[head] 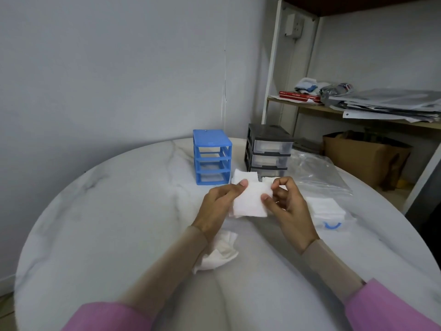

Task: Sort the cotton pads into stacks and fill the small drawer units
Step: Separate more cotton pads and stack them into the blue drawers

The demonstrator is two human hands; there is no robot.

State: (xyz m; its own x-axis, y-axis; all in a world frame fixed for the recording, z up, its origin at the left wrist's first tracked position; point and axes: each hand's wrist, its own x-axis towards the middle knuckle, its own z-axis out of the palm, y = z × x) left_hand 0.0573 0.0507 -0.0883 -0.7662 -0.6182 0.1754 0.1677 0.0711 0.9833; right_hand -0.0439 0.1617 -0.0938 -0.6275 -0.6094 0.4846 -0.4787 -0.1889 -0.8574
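Two hands, the left hand (220,201) and right hand (290,204), pinch one stack of cotton pads (250,200) between thumbs and curled fingers, just in front of the blue drawer unit (211,156). The black drawer unit (268,150) stands right of it; more pads (324,206) lie farther right.

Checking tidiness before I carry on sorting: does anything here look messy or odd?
Yes: a crumpled heap of pads lies loose under the left forearm, unlike the flat stack at right. The blue drawer unit stands with no drawers.
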